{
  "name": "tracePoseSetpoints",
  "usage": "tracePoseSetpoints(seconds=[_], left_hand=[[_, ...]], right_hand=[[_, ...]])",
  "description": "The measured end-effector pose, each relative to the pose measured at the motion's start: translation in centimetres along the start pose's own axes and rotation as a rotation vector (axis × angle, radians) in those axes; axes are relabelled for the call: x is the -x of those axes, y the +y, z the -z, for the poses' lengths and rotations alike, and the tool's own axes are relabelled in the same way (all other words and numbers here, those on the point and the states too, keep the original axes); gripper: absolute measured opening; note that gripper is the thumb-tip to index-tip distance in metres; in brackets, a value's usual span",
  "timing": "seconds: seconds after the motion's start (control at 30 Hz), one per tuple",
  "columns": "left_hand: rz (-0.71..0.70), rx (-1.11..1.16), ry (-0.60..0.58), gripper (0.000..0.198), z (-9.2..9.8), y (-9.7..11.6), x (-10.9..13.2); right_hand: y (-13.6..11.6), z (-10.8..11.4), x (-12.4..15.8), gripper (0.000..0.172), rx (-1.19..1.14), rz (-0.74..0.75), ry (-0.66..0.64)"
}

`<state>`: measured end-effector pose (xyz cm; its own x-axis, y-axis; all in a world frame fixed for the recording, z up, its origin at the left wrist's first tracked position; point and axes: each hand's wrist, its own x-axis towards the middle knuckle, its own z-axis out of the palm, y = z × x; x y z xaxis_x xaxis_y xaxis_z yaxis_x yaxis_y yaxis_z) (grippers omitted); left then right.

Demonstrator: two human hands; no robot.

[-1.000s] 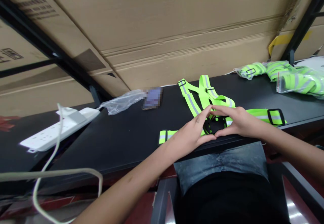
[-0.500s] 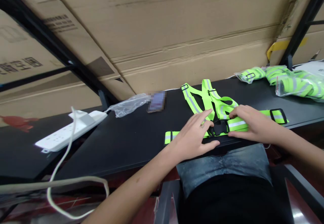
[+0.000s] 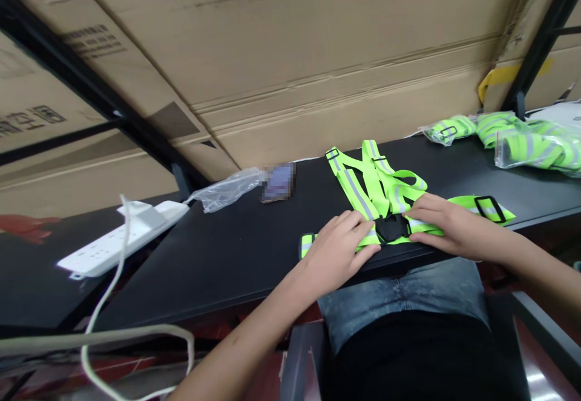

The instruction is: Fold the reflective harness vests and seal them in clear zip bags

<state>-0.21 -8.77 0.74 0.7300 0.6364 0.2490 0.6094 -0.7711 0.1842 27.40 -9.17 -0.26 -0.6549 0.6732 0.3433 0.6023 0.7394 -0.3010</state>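
Observation:
A neon-green reflective vest (image 3: 355, 188) made of straps lies on the black tabletop close to me. Its waist belt runs along the front edge, with a black side-release buckle (image 3: 392, 228) between my hands. My left hand (image 3: 338, 247) grips the belt just left of the buckle, thumb below and fingers over it. On the other side, my right hand (image 3: 442, 224) pinches the belt right of the buckle. A black slide adjuster (image 3: 490, 208) sits near the belt's right end. The fingers cover parts of the belt.
Bagged green reflective straps (image 3: 535, 144) lie at the back right. Left of the vest are a pixelated flat item (image 3: 278, 182) and a clear plastic bag (image 3: 229, 189). A white power strip (image 3: 120, 241) with a cable lies farther left. Cardboard (image 3: 345, 56) stands behind the table (image 3: 227, 256).
My left hand has closed from spread fingers onto the belt beside the buckle. My right hand stays on the belt at the right. The view has shifted slightly.

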Motion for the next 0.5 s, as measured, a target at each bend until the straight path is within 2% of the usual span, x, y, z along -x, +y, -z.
tracePoseSetpoints(seconds=[0.13,0.27,0.33,0.4,0.5], left_hand=[[0.013,0.008,-0.025,0.032,0.2,0.2,0.0],[0.084,-0.009,-0.052,0.046,1.2,0.2,0.7],[0.134,-0.03,-0.067,0.051,2.0,-0.1,1.4],[0.177,-0.056,-0.09,0.047,2.7,-0.6,2.4],[0.238,-0.067,-0.098,0.042,3.5,-1.8,4.1]], right_hand=[[-0.2,-0.2,0.0,0.032,0.012,0.0,0.011],[-0.7,0.5,0.7,0.045,0.114,-0.018,0.071],[-0.6,1.4,1.6,0.05,0.21,-0.035,0.133],[0.1,2.3,2.9,0.047,0.31,-0.08,0.179],[1.8,3.5,5.2,0.041,0.395,-0.18,0.173]])
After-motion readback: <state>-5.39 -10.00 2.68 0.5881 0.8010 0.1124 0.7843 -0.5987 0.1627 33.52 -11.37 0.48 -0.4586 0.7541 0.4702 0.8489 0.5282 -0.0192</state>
